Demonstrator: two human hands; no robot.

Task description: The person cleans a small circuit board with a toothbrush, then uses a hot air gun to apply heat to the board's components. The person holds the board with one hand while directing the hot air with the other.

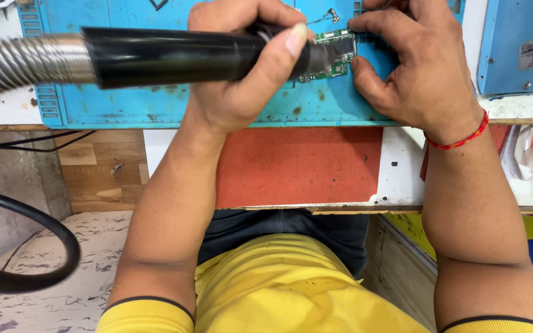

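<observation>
Blue work mat (pixel 155 105): landmark, lying on the bench top. Black hot-air handpiece (pixel 174 57): lies across the mat, its nozzle over the board, with a ribbed metal hose at its rear. Left hand (pixel 242 68): fingers wrapped around the handpiece. Right hand (pixel 417 68): fingertips pressed on the mat, steadying the board's edge. Green circuit board (pixel 334 52): flat on the mat's upper centre.

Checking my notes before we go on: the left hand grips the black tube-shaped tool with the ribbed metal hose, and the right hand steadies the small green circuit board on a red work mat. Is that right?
Not quite. In the head view the left hand does grip the black tube-shaped tool with the ribbed metal hose, and the right hand steadies the small green circuit board, but the work mat under it is blue, not red.
</observation>
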